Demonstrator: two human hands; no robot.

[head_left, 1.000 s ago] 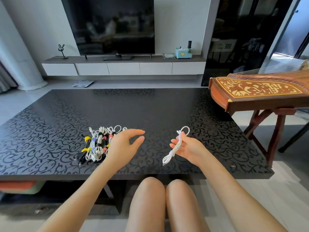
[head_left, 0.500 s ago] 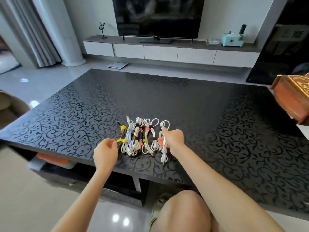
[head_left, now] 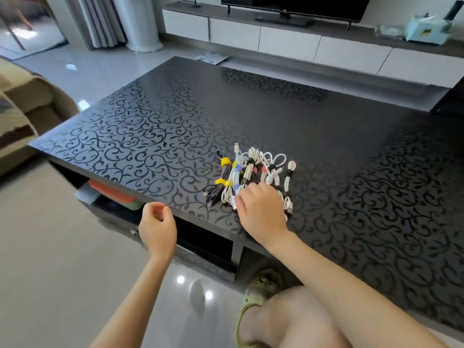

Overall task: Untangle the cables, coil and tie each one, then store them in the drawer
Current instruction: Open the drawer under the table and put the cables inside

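Note:
Several coiled cables (head_left: 251, 169), mostly white plus a black one (head_left: 221, 182) with yellow ties, lie side by side near the front edge of the black patterned table (head_left: 150, 136). Each carries coloured or black ties. A thin white coil (head_left: 288, 177) is at the row's right end. My right hand (head_left: 261, 209) lies on the near ends of the coils with its fingers bent down over them; any grip is hidden. My left hand (head_left: 157, 227) hovers just off the table's front edge, left of the cables, loosely curled and holding nothing.
Under the tabletop is a dark open compartment (head_left: 200, 239), with orange and green containers (head_left: 110, 192) on the shelf to its left. A sofa (head_left: 25, 109) stands at the left. My knee and a foot in a green sandal (head_left: 253, 295) are below the table edge.
My right hand set the thin white coil at the right end of the row, then slid left onto the coils. My left hand dropped below the table edge. The view swung left.

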